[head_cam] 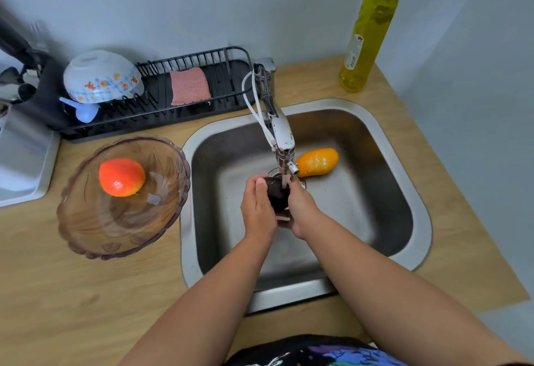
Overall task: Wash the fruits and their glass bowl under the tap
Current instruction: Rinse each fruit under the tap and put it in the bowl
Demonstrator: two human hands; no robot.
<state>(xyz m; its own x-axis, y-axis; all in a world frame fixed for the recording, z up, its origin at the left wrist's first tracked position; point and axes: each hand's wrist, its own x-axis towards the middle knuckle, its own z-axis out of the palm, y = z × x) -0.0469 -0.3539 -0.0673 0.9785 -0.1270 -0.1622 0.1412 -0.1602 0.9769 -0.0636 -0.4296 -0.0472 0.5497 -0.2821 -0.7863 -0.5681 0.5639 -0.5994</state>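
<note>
A dark, almost black fruit point(276, 194) is clasped between my left hand point(258, 210) and my right hand point(301, 210) over the middle of the steel sink point(398, 169). It sits right under the spout of the tap point(281, 137), where a thin stream of water runs onto it. An orange-yellow fruit point(316, 162) lies on the sink floor behind the tap. On the counter left of the sink stands the tinted glass bowl point(95, 229), with a red-orange fruit point(121, 177) inside it.
A black dish rack point(219, 99) behind the bowl holds an upturned patterned bowl point(101, 76), a blue scoop point(83, 110) and a pink sponge point(189, 85). A bottle of yellow liquid point(370, 27) stands at the back right corner. A grey appliance point(23, 157) sits at the far left.
</note>
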